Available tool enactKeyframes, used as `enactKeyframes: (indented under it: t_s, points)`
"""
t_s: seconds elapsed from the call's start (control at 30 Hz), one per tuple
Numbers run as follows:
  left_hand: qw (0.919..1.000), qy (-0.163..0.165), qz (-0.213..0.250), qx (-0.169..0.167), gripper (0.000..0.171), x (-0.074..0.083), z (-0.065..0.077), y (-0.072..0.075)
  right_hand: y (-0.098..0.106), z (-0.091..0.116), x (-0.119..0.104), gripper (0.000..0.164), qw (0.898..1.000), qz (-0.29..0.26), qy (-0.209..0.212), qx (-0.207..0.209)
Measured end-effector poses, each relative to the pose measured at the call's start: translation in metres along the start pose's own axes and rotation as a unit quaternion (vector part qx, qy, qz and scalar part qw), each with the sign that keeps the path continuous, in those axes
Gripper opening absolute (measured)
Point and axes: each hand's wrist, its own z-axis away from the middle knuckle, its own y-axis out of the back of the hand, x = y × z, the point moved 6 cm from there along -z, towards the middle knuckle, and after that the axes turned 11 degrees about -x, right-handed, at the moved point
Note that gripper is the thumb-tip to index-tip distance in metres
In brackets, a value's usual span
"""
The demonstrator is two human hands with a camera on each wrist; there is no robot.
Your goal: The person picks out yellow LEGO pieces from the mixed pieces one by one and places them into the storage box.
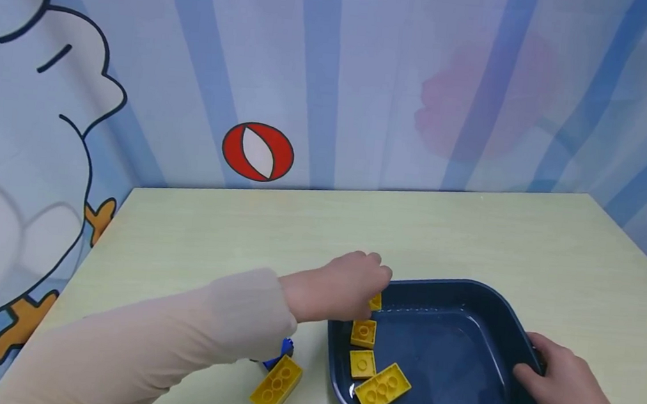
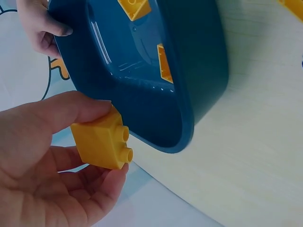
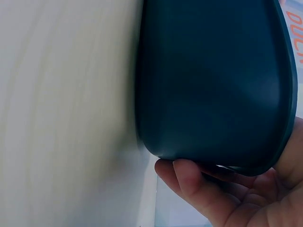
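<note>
My left hand [image 1: 345,287] is over the far left corner of a dark blue plastic tub [image 1: 449,354]. In the left wrist view its thumb and fingers pinch a yellow toy building brick [image 2: 97,142], studs pointing away from the palm. From the head, the hand largely hides that brick. Along the tub's left side lie two small yellow bricks, one farther [image 1: 363,333] and one nearer [image 1: 363,364], and a longer yellow brick [image 1: 382,389] turned aslant. My right hand [image 1: 567,384] grips the tub's right end, thumb over the rim and fingers curled beneath it.
Left of the tub, a long yellow brick [image 1: 276,387] lies on the pale wooden table [image 1: 229,226]. Beside it is a small blue object [image 1: 280,354], partly hidden by the left sleeve [image 1: 190,338]. A striped cartoon backdrop [image 1: 368,84] stands behind the table.
</note>
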Motion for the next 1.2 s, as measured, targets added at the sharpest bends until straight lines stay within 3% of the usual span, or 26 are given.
enactKeyframes:
  t_s: [0.53,1.2]
  points:
    - [0.9977,-0.062,-0.027,0.01,0.033,0.03,-0.016,0.007,0.0,0.0,0.0,0.043,1.0,-0.004,-0.011,0.003]
    - [0.9944,-0.101,-0.033,-0.004,0.034,0.051,-0.032,0.003,-0.001,0.002,-0.003,0.043,1.0,0.004,0.008,0.019]
